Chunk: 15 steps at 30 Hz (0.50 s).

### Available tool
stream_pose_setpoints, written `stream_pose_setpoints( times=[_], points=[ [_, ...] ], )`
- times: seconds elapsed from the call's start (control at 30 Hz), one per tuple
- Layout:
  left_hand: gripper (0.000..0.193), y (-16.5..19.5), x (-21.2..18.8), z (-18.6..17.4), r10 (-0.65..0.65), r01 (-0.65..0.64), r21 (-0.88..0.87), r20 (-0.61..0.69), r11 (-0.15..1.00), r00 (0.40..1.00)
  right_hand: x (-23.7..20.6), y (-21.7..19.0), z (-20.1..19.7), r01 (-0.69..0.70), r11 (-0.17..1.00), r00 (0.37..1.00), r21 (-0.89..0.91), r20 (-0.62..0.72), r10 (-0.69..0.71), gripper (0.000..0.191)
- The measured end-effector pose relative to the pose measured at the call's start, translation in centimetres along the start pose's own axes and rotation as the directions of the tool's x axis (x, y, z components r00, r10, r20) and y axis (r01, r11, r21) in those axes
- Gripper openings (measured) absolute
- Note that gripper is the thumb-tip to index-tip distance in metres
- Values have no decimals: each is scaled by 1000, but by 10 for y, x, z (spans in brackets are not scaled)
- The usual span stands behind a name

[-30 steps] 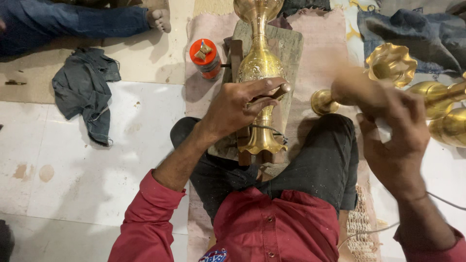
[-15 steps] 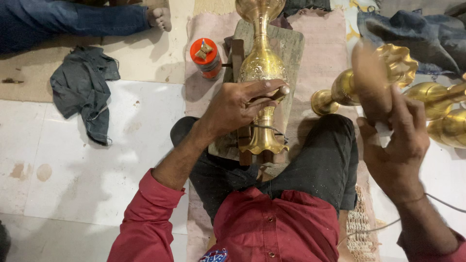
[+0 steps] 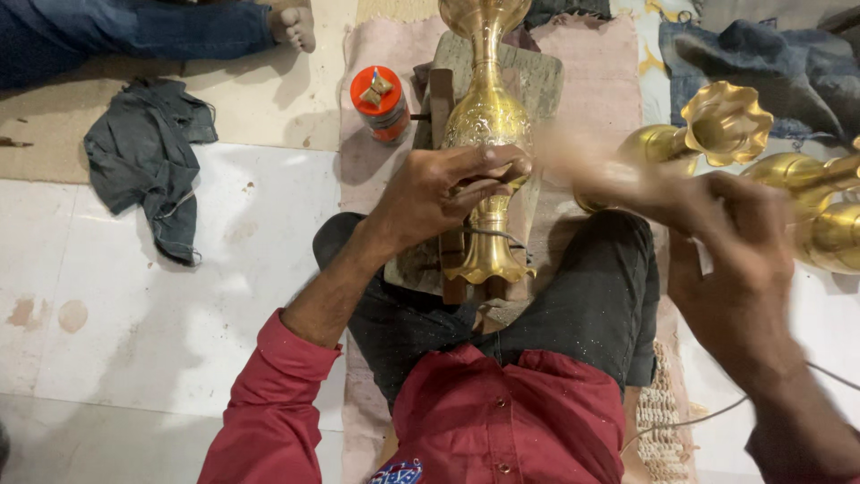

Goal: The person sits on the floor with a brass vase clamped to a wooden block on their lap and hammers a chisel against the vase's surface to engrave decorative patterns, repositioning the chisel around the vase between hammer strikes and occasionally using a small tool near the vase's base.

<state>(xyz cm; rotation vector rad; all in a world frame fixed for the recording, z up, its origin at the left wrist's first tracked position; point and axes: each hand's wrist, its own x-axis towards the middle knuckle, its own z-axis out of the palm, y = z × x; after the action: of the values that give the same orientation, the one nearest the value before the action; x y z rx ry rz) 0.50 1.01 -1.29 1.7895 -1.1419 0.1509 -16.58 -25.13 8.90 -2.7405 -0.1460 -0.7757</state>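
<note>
A tall engraved brass vase (image 3: 488,116) lies on a wooden board (image 3: 546,76) between my knees, its foot toward me. My left hand (image 3: 430,193) rests on the vase's narrow stem and pinches a thin dark metal tool against it. My right hand (image 3: 739,260) is blurred with motion and grips a pale wooden stick (image 3: 591,170). The stick's far end reaches left to just beside the vase body and my left fingers.
A small can with an orange lid (image 3: 379,103) stands left of the board. More brass vases (image 3: 726,121) lie at the right. A grey rag (image 3: 148,152) lies on the tiled floor at left, and another person's bare foot (image 3: 294,25) shows at the top. A thin cable (image 3: 681,421) runs by my right thigh.
My right hand has swung the wooden stick from upright on the right down and left toward the vase. My left hand and the vase have stayed put.
</note>
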Motion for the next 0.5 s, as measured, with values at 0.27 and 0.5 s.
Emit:
stream_pose_setpoints(
  times=[0.27,0.5],
  points=[
    [37,-4,2,0,-34,36,-22,59,999,998,1,0,-7,238,862,971,-448,120,-205,56],
    [29,-9,-3,3,-25,26,-12,4,1000,1000,-9,11,-8,212,894,977,-395,98,-188,51]
  ],
)
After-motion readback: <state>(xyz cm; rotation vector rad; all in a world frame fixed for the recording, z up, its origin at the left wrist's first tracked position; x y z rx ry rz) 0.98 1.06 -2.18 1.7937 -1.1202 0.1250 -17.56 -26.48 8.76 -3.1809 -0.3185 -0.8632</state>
